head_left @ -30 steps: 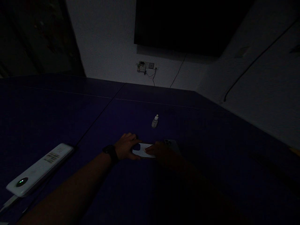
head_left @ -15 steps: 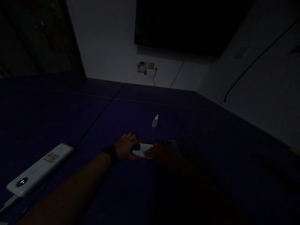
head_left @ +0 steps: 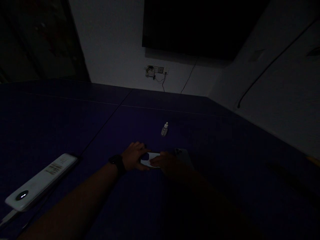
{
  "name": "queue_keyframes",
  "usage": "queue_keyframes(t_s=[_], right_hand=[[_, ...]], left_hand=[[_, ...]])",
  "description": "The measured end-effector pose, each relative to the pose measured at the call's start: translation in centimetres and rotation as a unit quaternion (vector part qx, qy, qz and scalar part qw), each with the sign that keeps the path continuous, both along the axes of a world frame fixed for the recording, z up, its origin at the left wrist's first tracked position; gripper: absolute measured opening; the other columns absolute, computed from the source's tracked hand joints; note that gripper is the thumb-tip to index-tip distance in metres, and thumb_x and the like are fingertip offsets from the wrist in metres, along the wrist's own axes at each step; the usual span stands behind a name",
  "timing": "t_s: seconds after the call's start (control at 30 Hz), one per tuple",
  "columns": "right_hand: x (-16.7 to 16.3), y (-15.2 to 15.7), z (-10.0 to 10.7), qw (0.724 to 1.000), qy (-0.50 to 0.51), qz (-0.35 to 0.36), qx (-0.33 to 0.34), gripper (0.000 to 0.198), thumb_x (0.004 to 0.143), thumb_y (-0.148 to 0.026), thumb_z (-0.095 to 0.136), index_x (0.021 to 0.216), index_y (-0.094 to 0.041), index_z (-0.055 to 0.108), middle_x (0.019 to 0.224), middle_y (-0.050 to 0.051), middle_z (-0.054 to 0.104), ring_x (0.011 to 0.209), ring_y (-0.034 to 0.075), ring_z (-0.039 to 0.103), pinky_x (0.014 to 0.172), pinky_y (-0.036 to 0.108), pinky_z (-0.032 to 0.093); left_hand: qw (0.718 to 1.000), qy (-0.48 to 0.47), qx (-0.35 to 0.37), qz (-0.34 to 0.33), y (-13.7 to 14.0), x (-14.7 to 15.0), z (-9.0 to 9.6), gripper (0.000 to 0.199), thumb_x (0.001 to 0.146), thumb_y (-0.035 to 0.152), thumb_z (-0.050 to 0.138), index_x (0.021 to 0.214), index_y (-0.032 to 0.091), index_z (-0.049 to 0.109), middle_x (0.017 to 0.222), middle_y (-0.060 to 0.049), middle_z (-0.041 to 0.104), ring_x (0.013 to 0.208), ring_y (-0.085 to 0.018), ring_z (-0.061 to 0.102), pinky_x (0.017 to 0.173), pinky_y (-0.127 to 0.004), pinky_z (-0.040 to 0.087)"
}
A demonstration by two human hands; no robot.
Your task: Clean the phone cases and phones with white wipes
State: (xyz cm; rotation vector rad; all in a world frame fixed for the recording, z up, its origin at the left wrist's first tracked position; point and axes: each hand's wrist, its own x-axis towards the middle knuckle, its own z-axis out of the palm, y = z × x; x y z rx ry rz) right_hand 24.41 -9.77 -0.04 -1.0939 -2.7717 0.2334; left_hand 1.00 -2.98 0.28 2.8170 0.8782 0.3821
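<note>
A phone case (head_left: 147,162) with a white inner face, dark rim and camera cutout lies on the dark blue surface. My left hand (head_left: 133,156), a black watch on its wrist, grips the left end between thumb and fingers. Bent fingers of my right hand (head_left: 167,163) press together on the white face, covering the right part; whether anything is in them is too dark to see. Just right of that hand lies a phone (head_left: 183,155), camera side up, partly hidden by the arm. Beyond the case stands a small clear bottle (head_left: 164,131) with a white top.
At the left lies a long white device (head_left: 41,181) with a lit round display and a cable. A thin dark line crosses the blue surface (head_left: 135,123). Wall sockets (head_left: 155,70) with wires and a large dark screen (head_left: 200,26) are at the back. The room is dim.
My right hand's fingers have slid slightly left along the white face of the phone case. My left hand keeps its grip. The whole view has shifted a little.
</note>
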Motion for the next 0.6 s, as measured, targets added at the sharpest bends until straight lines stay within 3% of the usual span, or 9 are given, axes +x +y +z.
queue_keyframes(t_s=[0.1,0.27,0.37,0.6], right_hand=[[-0.12,-0.09,-0.16,1.0,-0.008,0.025,-0.002,0.044,0.093,-0.001,0.039,0.116,-0.017,0.072,0.126,0.008,0.071,0.111,0.019,0.065,0.105,0.04,0.041],[-0.44,0.25,0.35,0.995,-0.033,-0.074,0.05,0.048,0.094,-0.005,0.044,0.134,-0.023,0.062,0.139,0.007,0.063,0.103,0.023,0.062,0.093,0.04,0.047],[-0.54,0.31,0.68,0.995,-0.027,-0.091,0.043,0.049,0.095,-0.006,0.042,0.137,-0.023,0.06,0.142,0.007,0.061,0.104,0.024,0.061,0.093,0.04,0.046],[0.01,-0.19,0.28,0.999,-0.003,0.022,-0.026,0.046,0.093,-0.001,0.04,0.124,-0.017,0.069,0.132,0.008,0.068,0.114,0.02,0.063,0.103,0.04,0.041]], left_hand=[[1.0,-0.001,0.005,-0.001,0.07,0.0,-0.14,0.078,0.064,0.065,0.084,0.13,0.028,0.061,0.107,-0.005,0.06,0.097,-0.027,0.052,0.08,-0.036,0.037],[1.0,0.001,0.01,-0.005,0.05,0.02,-0.33,0.079,0.066,0.064,0.083,0.132,0.028,0.059,0.104,-0.005,0.059,0.096,-0.026,0.052,0.079,-0.035,0.036],[1.0,-0.003,0.013,-0.011,0.06,-0.06,-0.37,0.078,0.068,0.066,0.08,0.133,0.029,0.059,0.103,-0.005,0.058,0.097,-0.027,0.051,0.08,-0.036,0.036],[1.0,0.001,0.012,-0.007,0.14,-0.08,-0.3,0.078,0.066,0.067,0.081,0.131,0.028,0.061,0.104,-0.005,0.058,0.096,-0.026,0.051,0.079,-0.035,0.036]])
